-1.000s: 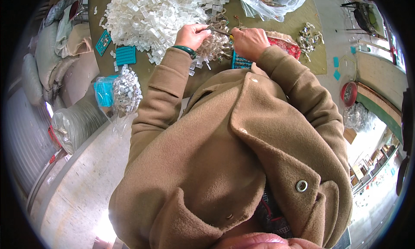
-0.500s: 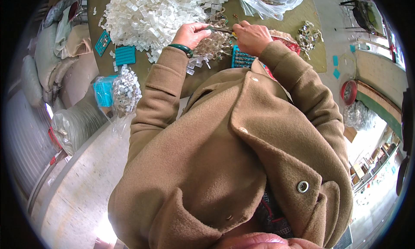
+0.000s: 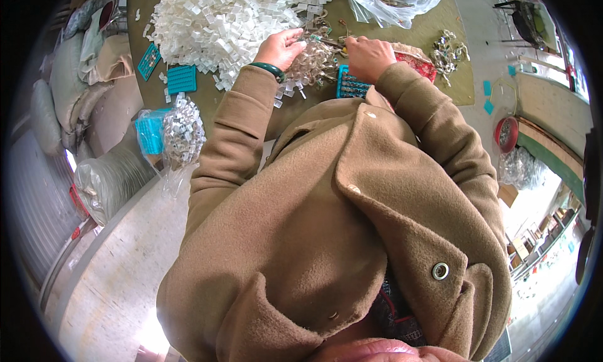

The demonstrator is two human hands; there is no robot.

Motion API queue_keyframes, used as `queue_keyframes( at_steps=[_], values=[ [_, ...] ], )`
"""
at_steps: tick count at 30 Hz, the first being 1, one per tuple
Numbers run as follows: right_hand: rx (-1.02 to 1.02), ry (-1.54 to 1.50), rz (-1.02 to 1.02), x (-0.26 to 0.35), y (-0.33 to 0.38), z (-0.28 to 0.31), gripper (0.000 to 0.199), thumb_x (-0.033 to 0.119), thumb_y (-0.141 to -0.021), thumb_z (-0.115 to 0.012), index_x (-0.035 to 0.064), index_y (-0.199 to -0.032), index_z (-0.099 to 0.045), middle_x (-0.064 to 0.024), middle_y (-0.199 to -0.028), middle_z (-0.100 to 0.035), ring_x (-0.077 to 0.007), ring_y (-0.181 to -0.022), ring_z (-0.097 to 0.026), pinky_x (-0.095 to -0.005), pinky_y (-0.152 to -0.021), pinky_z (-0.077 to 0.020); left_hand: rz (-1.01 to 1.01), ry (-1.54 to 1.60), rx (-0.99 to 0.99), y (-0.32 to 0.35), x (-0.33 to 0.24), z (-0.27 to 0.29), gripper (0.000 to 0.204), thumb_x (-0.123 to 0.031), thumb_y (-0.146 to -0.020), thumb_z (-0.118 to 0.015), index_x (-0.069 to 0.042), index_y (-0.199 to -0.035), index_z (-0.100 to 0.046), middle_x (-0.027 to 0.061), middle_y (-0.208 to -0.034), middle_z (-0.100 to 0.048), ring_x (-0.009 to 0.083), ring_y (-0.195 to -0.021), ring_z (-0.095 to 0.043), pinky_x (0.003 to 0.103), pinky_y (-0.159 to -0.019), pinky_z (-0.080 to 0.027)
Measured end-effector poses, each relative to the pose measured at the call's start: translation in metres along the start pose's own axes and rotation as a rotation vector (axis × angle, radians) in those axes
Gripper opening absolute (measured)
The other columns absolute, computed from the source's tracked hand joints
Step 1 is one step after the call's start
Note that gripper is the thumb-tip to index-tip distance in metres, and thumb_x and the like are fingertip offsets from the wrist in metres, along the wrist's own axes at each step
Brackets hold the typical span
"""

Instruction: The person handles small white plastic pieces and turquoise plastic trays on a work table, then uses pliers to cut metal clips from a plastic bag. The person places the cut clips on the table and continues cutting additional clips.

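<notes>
My left hand (image 3: pixel 281 49), with a dark green bangle at the wrist, is beside the pile of clear and white plastic pieces (image 3: pixel 220 26). Its thumb and forefinger are apart, and nothing shows between them. My right hand (image 3: pixel 370 57) is closed around the yellow grip of a slim metal tool (image 3: pixel 338 46), whose tip points left toward the left hand. A tiny green bit shows near that tip. Below the tool lies a heap of clear beige pieces (image 3: pixel 314 63). A blue tray with rows of small parts (image 3: pixel 352 85) sits just below my right hand.
A clear plastic bag (image 3: pixel 399 7) stands at the table's far side. Right of my hand are a red patterned cloth (image 3: pixel 418 66) and a tangle of metal-looking pieces (image 3: pixel 448 54). Blue trays (image 3: pixel 181 80) and a bag of small pieces (image 3: pixel 182 128) are at left.
The left thumb and forefinger have parted from their pinch near the tool's tip. My right hand has shifted slightly right and down with the tool.
</notes>
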State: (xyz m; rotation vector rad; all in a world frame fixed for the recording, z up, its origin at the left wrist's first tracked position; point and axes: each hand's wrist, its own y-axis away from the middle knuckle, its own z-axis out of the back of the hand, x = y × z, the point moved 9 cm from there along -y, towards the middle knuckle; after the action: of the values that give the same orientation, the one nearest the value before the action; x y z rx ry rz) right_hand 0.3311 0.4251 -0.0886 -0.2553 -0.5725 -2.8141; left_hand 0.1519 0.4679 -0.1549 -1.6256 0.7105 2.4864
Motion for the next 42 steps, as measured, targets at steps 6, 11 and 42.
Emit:
queue_keyframes(
  at_steps=[6,11,42],
  values=[
    [0.008,-0.025,0.011,-0.001,0.002,0.003,0.026,0.018,-0.085,-0.052,0.0018,-0.104,-0.061,-0.0208,-0.100,-0.068,-0.0359,-0.088,-0.069,-0.0455,-0.073,-0.0550,0.024,0.107,0.012,0.002,-0.001,0.005,0.029,-0.017,-0.085,-0.076,0.000,-0.106,-0.069,0.0091,-0.091,-0.072,0.0119,-0.083,-0.066,0.027,-0.076,-0.053],
    [-0.064,-0.034,0.090,0.010,-0.001,0.003,0.023,0.018,-0.085,-0.052,0.0033,-0.100,-0.060,-0.0200,-0.090,-0.069,-0.0360,-0.081,-0.069,-0.0461,-0.068,-0.0539,0.025,0.180,0.039,0.004,-0.006,0.002,0.027,-0.014,-0.085,-0.075,0.001,-0.107,-0.070,0.0055,-0.087,-0.072,0.0088,-0.079,-0.065,0.023,-0.073,-0.052],
    [0.026,-0.049,0.073,0.012,-0.003,-0.003,0.024,0.015,-0.081,-0.050,0.0027,-0.094,-0.066,-0.0201,-0.079,-0.069,-0.0357,-0.076,-0.070,-0.0470,-0.067,-0.0540,0.020,0.224,0.082,0.000,0.005,-0.003,0.027,-0.005,-0.088,-0.068,-0.008,-0.115,-0.072,0.0047,-0.100,-0.073,0.0078,-0.088,-0.063,0.025,-0.078,-0.052]
  ],
)
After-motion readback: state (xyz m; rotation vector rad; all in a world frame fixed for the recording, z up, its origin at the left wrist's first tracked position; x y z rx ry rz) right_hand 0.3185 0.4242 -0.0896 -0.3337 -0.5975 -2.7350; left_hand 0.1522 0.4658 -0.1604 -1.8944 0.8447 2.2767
